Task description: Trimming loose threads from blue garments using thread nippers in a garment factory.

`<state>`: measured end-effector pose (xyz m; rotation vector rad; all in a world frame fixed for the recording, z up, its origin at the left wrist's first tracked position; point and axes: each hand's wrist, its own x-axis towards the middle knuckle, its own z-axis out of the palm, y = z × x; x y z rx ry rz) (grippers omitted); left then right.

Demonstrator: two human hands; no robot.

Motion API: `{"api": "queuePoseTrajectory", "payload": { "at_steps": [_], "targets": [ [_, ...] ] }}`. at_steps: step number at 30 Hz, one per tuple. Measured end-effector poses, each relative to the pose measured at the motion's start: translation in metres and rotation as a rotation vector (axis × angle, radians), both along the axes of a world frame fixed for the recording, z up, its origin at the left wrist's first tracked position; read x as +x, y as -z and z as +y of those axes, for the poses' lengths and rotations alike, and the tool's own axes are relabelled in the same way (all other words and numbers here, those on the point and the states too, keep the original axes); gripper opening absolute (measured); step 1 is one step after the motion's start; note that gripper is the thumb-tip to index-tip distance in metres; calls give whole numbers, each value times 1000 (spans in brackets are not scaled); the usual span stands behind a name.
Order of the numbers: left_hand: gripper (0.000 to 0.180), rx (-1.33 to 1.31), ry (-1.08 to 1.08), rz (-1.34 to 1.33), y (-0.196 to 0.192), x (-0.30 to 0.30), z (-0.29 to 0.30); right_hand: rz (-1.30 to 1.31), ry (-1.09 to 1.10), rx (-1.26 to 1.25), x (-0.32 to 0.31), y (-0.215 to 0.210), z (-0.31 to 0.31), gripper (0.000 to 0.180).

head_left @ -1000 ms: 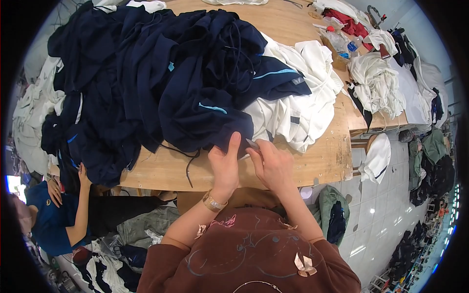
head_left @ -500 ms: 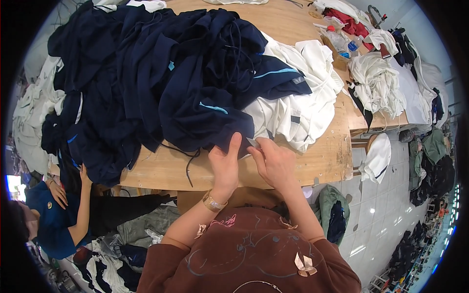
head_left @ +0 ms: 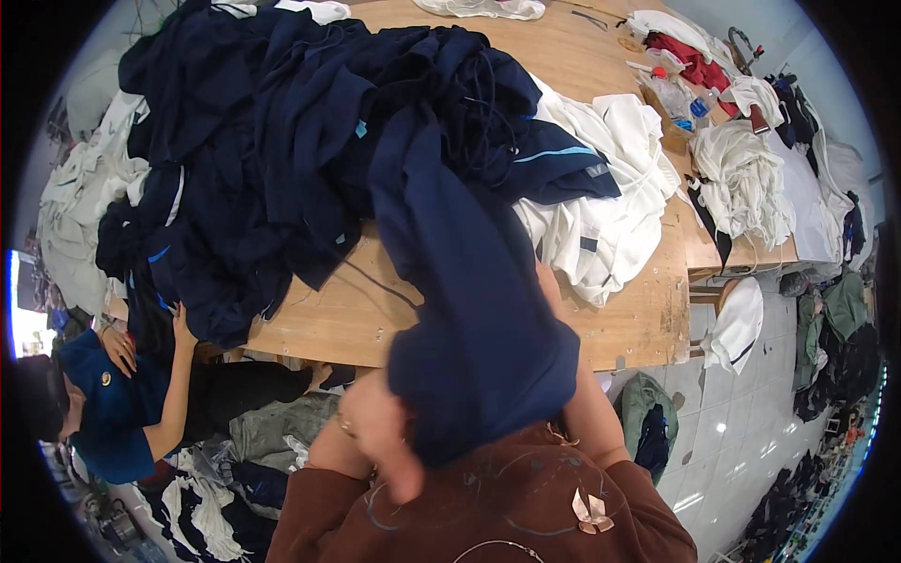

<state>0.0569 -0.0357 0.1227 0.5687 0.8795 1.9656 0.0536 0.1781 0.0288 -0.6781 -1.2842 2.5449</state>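
The navy garment [head_left: 479, 347] trails off the navy pile [head_left: 216, 141] on the wooden worktop [head_left: 648, 328], one sleeve- or leg-like length crossing the near edge toward the wearer's brown shirt [head_left: 422, 516]. The left hand [head_left: 380, 432] is beside that length's loose lower end, with the cloth just to its right; blurred, the hand looks partly open, and whether it grips cannot be told. The right hand [head_left: 548, 289] is mostly hidden behind the cloth's right side, farther up, so its grip cannot be told either. The left hand is nearer the lower end. The length's long axis runs from the pile down toward the wearer, slanting slightly right, its lower end pointing at the shirt.
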Motion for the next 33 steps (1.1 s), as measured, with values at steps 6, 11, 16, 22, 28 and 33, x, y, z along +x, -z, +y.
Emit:
{"api": "queuePoseTrajectory", "payload": {
  "at_steps": [6,11,16,22,28,33],
  "targets": [
    [90,616,-178,-37,32,-83,-16,394,-269,-265,7,-37,21,5],
    [100,767,-128,-350,32,-98,2,331,-189,26,3,-43,18,15],
    [98,482,-362,-416,29,-84,20,297,-181,556,-6,-45,-13,27],
    [85,368,-388,-284,40,-73,43,265,-257,1054,-25,-49,-33,27],
    [45,-339,-384,368,46,-91,10,237,383,339,-16,-53,71,6],
    [17,-520,-776,423,83,-105,-3,-95,608,666,23,-5,132,27]
  ]
}}
